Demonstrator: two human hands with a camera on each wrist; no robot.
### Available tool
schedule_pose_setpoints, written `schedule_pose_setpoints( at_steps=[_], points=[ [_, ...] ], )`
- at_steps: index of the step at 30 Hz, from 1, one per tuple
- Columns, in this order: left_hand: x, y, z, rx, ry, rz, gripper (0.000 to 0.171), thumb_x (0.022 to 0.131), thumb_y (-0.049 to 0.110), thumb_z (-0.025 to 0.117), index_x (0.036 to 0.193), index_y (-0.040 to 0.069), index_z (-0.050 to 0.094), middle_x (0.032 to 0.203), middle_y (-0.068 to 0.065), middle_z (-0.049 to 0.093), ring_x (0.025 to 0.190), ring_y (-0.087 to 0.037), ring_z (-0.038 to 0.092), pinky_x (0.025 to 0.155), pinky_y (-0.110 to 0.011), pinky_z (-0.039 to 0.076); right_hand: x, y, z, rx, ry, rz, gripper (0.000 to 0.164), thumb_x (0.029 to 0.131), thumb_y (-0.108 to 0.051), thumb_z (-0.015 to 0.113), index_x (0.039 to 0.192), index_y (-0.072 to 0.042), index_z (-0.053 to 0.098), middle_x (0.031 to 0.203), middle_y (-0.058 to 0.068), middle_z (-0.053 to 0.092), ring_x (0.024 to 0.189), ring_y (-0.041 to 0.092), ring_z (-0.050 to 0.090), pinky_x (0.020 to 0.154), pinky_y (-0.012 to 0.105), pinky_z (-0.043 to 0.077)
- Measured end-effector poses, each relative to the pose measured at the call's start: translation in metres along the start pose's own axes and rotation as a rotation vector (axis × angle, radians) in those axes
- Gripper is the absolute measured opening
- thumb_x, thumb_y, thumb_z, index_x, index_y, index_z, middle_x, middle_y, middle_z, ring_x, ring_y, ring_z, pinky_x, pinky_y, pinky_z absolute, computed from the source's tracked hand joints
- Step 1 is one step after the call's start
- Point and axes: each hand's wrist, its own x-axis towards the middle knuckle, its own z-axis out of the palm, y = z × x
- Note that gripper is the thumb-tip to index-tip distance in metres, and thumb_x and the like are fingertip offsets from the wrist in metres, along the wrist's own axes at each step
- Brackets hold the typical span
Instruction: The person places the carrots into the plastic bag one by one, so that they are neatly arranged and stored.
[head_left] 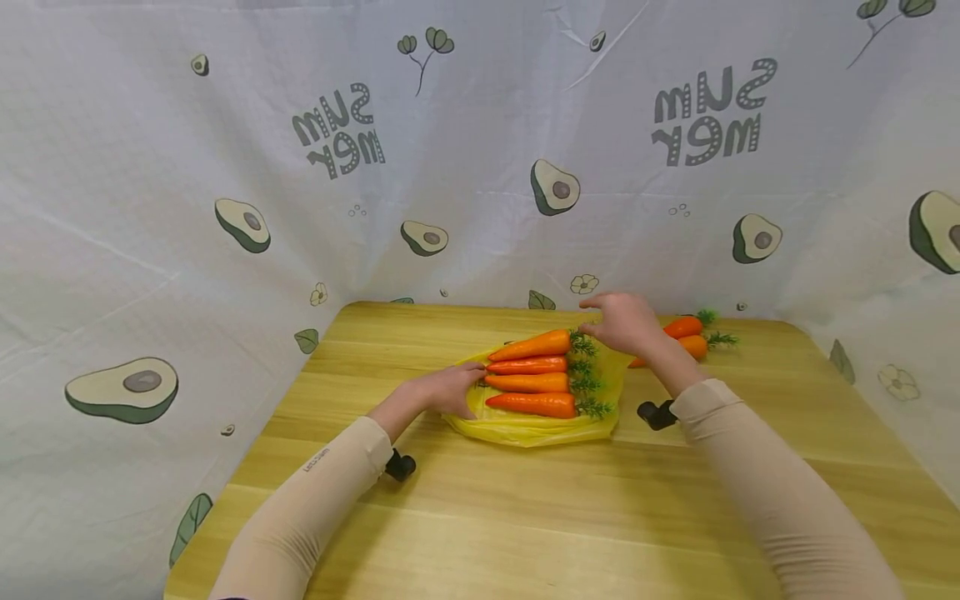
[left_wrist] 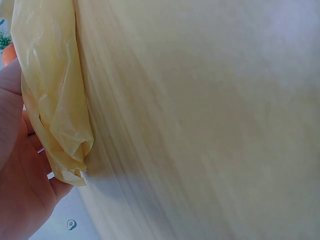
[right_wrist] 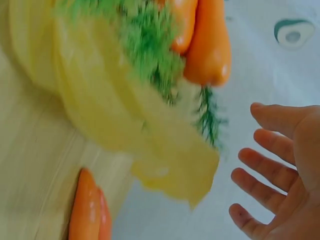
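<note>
Several orange carrots with green tops lie side by side on a spread yellow plastic bag, tips to the left. At the bag's left side my left hand touches it beside the carrot tips, thumb and fingers apart; in the left wrist view the bag's crumpled edge hides part of the fingers. Above the leafy tops is my right hand, fingers spread and holding nothing. The right wrist view has this empty hand apart from the bag and the green tops.
Two more carrots lie on the wooden table to the right of the bag, partly behind my right forearm. A pale curtain printed with avocados hangs behind the table and along its sides.
</note>
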Motion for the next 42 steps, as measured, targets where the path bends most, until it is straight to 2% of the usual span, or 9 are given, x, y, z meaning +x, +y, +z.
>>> schedule_pose_setpoints(
  at_steps=[8,19,23,31,36,42],
  points=[
    [0.003,-0.004,0.004,0.005,0.002,0.009,0.085,0.090,0.036,0.075,0.158,0.008,0.033,0.166,-0.008,0.025,0.151,-0.027,0.032,0.122,-0.040,0.030,-0.014,0.039,-0.010,0.098,0.001,0.068,0.048,0.096,-0.028,0.067,0.137,-0.003,0.061,0.142,0.028,0.055,0.116,0.046,0.060,0.093,0.061,0.050],
    [0.004,-0.006,0.004,0.017,0.009,0.015,0.085,0.090,0.037,0.075,0.158,0.008,0.033,0.166,-0.008,0.026,0.150,-0.027,0.033,0.122,-0.040,0.030,-0.030,0.083,-0.011,0.185,-0.048,0.170,0.058,0.097,-0.036,0.064,0.140,0.002,0.056,0.144,0.035,0.047,0.129,0.055,0.045,0.103,0.069,0.039],
    [0.002,-0.005,0.003,0.018,0.006,0.019,0.085,0.090,0.037,0.074,0.158,0.008,0.033,0.166,-0.008,0.026,0.150,-0.027,0.033,0.122,-0.040,0.030,-0.037,0.093,-0.010,0.197,-0.071,0.193,0.059,0.097,-0.035,0.063,0.139,0.005,0.054,0.144,0.036,0.046,0.131,0.056,0.041,0.106,0.069,0.035],
    [0.002,-0.003,0.003,0.017,0.008,0.009,0.085,0.089,0.037,0.075,0.157,0.007,0.034,0.166,-0.008,0.027,0.150,-0.027,0.033,0.122,-0.039,0.030,-0.046,0.111,-0.004,0.169,-0.094,0.213,0.062,0.096,-0.038,0.063,0.140,0.005,0.053,0.141,0.038,0.047,0.127,0.056,0.045,0.103,0.068,0.038],
    [0.002,-0.002,0.003,0.017,0.007,-0.005,0.085,0.089,0.038,0.076,0.158,0.009,0.034,0.166,-0.007,0.027,0.150,-0.026,0.033,0.122,-0.040,0.029,-0.050,0.123,0.000,0.169,-0.099,0.201,0.061,0.096,-0.031,0.063,0.141,0.009,0.050,0.140,0.040,0.048,0.126,0.058,0.045,0.102,0.069,0.038],
    [0.001,-0.001,0.003,0.006,0.010,-0.001,0.085,0.089,0.037,0.076,0.157,0.007,0.035,0.166,-0.009,0.027,0.150,-0.027,0.033,0.122,-0.040,0.029,-0.056,0.131,0.005,0.208,-0.115,0.203,0.068,0.093,-0.028,0.066,0.144,0.011,0.045,0.141,0.042,0.044,0.128,0.059,0.042,0.103,0.070,0.036]
  ],
)
